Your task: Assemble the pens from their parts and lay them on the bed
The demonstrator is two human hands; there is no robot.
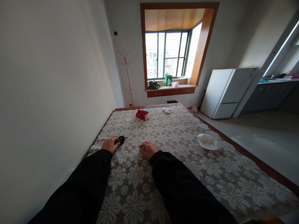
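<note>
On the left part of the cloth, my left hand (110, 144) is closed around a bundle of dark pens (121, 140), with a bit of teal showing beside the fingers. The pens' dark ends point away from me, to the right. My right hand (149, 150) rests low on the cloth to the right of them, its fingers curled inward. Something small and greyish shows at those fingertips, too small to name. A floral tablecloth (136, 174) lies under both hands.
A red tissue pack (142, 114) lies farther back on the table, with a small crumpled white piece (166, 111) to its right. A white, rounded, flat item (207, 142) lies at the right. The wall (58, 93) borders the table's left side; a fridge (224, 91) stands beyond.
</note>
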